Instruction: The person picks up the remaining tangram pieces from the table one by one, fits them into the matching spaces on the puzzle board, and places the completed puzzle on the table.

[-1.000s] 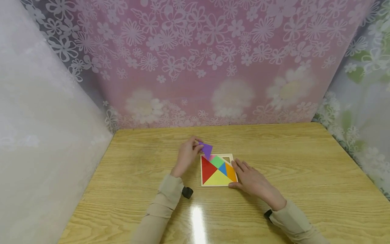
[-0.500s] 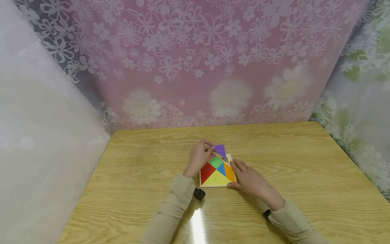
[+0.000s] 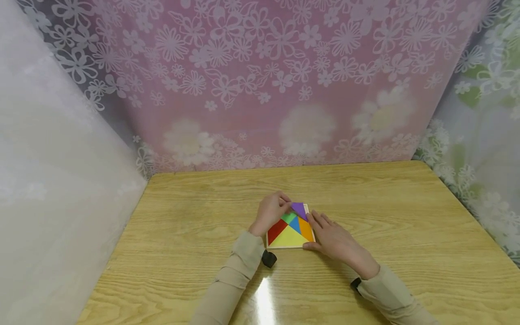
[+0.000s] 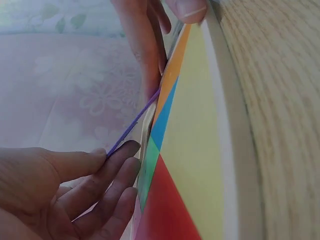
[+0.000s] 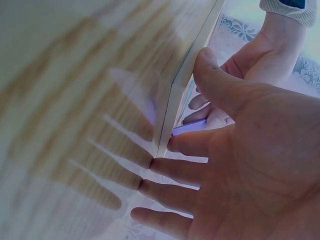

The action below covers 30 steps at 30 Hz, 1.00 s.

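My left hand [image 3: 271,211] pinches a purple triangle tangram piece [image 3: 299,209] between thumb and fingers, over the far right corner of a square puzzle tray [image 3: 288,248]. In the left wrist view the purple triangle [image 4: 131,126] is tilted, its far tip down by the tray's rim and the pinched end raised. Red [image 3: 276,232], yellow [image 3: 289,238], orange [image 3: 306,230], blue [image 3: 294,224] and green [image 3: 289,217] pieces lie flat in the tray. My right hand [image 3: 335,237] rests against the tray's right edge, fingers straight and thumb at the near corner.
The tray lies on a wood-grain table [image 3: 195,216]. A flowered pink curtain [image 3: 260,90] hangs behind the table's back edge, with a pale sheet [image 3: 65,158] at the left and a flowered curtain [image 3: 479,158] at the right.
My left hand has carried the purple triangle rightward from the tray's far left corner, then lowered it onto the far right part, covering the small triangular gap. My right hand stays at the tray's edge.
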Motion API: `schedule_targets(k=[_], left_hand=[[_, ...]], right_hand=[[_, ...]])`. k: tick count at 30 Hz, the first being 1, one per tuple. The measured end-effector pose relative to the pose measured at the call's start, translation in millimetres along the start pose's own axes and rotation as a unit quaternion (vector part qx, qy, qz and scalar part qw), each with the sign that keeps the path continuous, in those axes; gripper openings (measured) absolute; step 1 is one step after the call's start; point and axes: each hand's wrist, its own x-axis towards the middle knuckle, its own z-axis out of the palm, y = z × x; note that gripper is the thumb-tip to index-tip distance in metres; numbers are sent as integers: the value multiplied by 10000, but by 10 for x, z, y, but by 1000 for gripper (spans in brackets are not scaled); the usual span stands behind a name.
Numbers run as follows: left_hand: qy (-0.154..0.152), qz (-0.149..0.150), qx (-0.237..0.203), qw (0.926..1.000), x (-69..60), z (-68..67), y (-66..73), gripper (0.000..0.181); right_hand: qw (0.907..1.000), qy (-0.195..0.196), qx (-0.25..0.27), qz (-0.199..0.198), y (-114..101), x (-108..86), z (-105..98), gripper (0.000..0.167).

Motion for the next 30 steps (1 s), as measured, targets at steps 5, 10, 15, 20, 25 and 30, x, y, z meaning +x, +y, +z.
schedule_targets(k=[5,10,15,20,25,30], left_hand=[[24,62,244,9997,14,-1,8,13],[54,102,423,9990,15,3,12,13],[82,249,733,9970,8,18,19,12],[154,173,880,9959,6,21,38,12],[411,238,1071,9931,8,18,3,12],[470,356,1326,9894,-3,-4,-21,11]], right_hand=[[10000,-31,47,44,4,7,6,85],[10000,27,-5,-5,24,13,29,87],[9999,-78,24,94,-2,13,11,87],[9998,-121,71,111,-24,5,-11,86],[10000,-23,50,50,-24,-6,-17,85],[10000,3,45,21,-16,-9,0,85]])
